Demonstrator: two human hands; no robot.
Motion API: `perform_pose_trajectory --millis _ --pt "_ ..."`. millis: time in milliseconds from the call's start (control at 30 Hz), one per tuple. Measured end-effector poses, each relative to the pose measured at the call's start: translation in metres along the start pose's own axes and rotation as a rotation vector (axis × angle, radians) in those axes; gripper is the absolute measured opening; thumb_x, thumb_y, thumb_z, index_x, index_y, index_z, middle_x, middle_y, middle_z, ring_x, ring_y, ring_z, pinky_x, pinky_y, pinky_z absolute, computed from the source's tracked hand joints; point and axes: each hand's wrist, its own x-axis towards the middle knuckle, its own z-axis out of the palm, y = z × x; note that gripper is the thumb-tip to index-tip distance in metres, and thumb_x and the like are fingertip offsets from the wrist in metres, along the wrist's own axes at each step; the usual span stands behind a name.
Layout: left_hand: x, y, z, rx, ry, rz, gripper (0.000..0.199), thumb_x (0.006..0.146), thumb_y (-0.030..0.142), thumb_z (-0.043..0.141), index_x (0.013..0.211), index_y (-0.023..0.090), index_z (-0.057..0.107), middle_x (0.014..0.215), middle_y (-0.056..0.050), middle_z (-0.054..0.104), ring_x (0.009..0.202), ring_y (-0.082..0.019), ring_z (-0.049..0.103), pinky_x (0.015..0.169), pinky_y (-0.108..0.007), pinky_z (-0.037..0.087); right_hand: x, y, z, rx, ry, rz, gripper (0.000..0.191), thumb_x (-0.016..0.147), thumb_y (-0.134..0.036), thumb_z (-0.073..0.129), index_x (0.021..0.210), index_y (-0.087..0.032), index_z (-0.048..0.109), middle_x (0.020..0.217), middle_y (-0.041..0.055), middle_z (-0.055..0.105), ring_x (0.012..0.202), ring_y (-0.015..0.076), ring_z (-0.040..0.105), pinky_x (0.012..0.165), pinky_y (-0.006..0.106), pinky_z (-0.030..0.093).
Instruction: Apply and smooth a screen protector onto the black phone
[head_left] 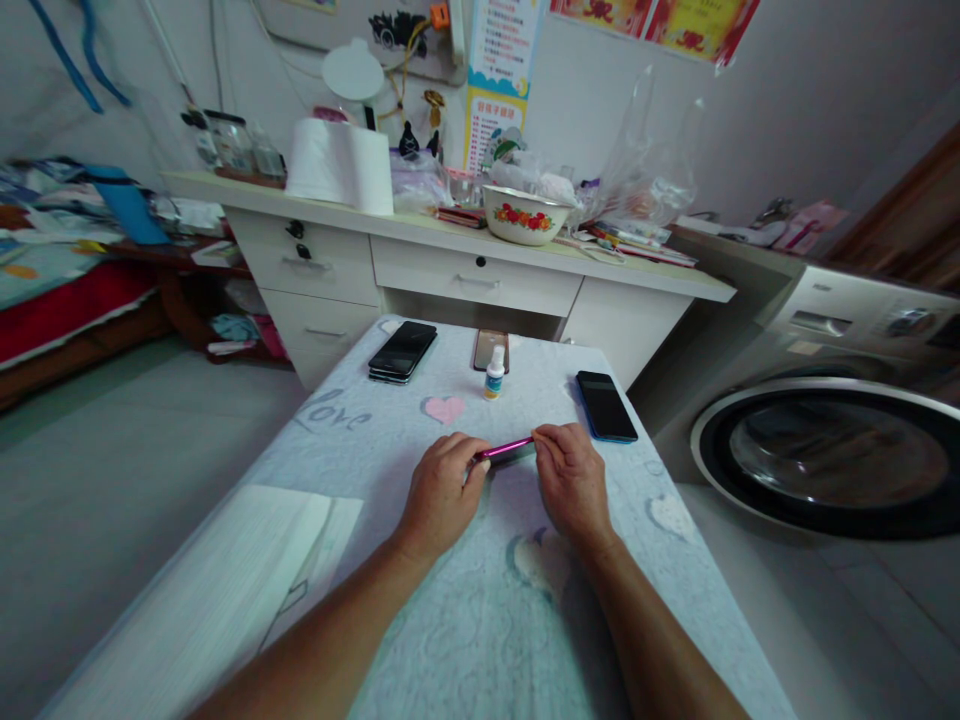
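The small white bottle (493, 374) stands upright on the cloth-covered table (450, 650); its blue and yellow label is too small to read. Nearer the person than the bottle is a slim magenta-edged phone (506, 449), seen almost edge-on and raised between two hands. The left hand (444, 492) grips its left end between thumb and fingers; the right hand (574, 478) pinches its right end.

Just behind the bottle lies a gold-toned phone (486, 346). Left of the bottle and a little beyond it is a stack of dark phones (403, 350); right of it and slightly nearer lies a blue-edged phone (606, 406). No brand can be made out on any of them. The cloth reads "Love" (332, 412) in grey script well to the bottle's left, with a pink heart (445, 410) between.

Beyond the bottle is a white desk (442, 270) bearing a flowered bowl (525, 218). Above the desk, a blue and yellow wall poster (496, 75) carries Chinese characters, mostly too small to read. Well to the bottle's right stands a washing machine (832, 455).
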Motion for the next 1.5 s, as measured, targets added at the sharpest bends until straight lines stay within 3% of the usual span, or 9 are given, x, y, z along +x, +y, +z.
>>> perform_pose_trajectory --millis 900,1500 --pt "0.000 -0.001 0.001 0.007 0.000 0.005 0.015 0.083 0.014 0.052 0.091 0.020 0.062 0.086 -0.002 0.063 0.085 -0.018 0.059 0.076 -0.031 0.046 0.003 0.012 -0.004 -0.078 0.118 0.028 0.016 0.090 -0.020 0.048 0.089 -0.020 0.064 0.082 0.0039 0.058 0.076 0.0167 0.058 0.073 0.030 0.047" --pt "0.000 0.001 0.000 -0.007 -0.020 0.010 0.017 0.084 0.013 0.049 0.091 0.021 0.063 0.087 -0.003 0.062 0.086 -0.018 0.058 0.076 -0.030 0.046 -0.009 -0.019 0.016 0.038 -0.044 -0.138 0.021 0.089 -0.013 0.046 0.101 -0.021 0.062 0.086 0.0052 0.058 0.077 0.0157 0.059 0.072 0.027 0.051"
